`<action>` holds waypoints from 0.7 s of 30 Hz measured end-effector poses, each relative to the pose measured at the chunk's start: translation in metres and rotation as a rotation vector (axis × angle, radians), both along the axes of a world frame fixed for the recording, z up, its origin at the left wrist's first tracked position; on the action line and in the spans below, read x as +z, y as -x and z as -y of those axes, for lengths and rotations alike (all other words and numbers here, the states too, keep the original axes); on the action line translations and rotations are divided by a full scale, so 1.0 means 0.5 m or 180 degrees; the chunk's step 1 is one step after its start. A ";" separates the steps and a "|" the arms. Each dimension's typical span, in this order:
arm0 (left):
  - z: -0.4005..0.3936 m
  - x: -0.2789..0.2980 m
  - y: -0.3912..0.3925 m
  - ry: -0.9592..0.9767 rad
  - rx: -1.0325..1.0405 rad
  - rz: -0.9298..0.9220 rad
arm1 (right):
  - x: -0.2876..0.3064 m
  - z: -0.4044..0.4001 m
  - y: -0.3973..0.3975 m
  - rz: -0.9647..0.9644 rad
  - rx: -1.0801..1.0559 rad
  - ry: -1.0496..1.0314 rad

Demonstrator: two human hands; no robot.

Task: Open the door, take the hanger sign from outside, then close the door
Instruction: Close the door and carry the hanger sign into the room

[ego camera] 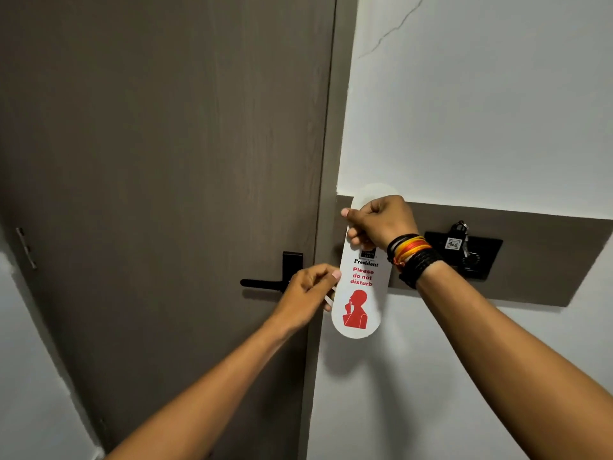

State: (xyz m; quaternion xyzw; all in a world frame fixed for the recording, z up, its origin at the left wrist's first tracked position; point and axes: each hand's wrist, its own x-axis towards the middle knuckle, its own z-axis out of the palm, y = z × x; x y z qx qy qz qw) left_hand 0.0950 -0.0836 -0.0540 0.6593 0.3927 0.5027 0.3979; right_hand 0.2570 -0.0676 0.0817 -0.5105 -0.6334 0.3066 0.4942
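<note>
Just right of the shut door, the hanger sign hangs upright from the right hand, whose fingers clench its top (hook hidden). The left hand pinches the sign's left edge, beside the black handle.

Wall panel bears key holder, seemingly.
</note>
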 end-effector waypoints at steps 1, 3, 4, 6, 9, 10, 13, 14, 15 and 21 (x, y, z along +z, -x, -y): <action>-0.002 -0.007 -0.005 0.0014 -0.0036 -0.0037 | -0.003 0.010 -0.008 -0.0046 -0.0007 0.0027; -0.005 -0.018 -0.021 -0.0012 -0.0027 -0.0034 | -0.011 0.029 -0.032 -0.0182 0.0102 0.0148; -0.007 -0.024 -0.032 -0.0008 -0.0031 0.0023 | -0.021 0.042 -0.055 -0.0313 0.0145 0.0216; -0.011 -0.039 -0.054 0.0006 -0.0076 0.0166 | -0.055 0.072 -0.118 -0.0651 0.0074 0.0271; -0.005 -0.063 -0.108 0.0145 -0.0187 0.0251 | -0.134 0.123 -0.240 -0.0645 -0.0463 0.0376; -0.002 -0.070 -0.131 0.0202 -0.0230 0.0277 | -0.164 0.136 -0.278 -0.0548 -0.0594 0.0538; 0.017 -0.084 -0.224 0.0287 -0.0327 0.0310 | -0.241 0.160 -0.380 -0.0473 -0.0578 0.1077; 0.022 -0.087 -0.260 0.0308 -0.0342 0.0270 | -0.260 0.165 -0.412 -0.0555 -0.0513 0.1173; 0.028 -0.090 -0.301 0.0333 -0.0331 0.0215 | -0.275 0.170 -0.445 -0.0677 -0.0431 0.1223; 0.047 -0.130 -0.565 0.0612 -0.0223 -0.0010 | -0.341 0.213 -0.684 -0.1306 -0.0521 0.1126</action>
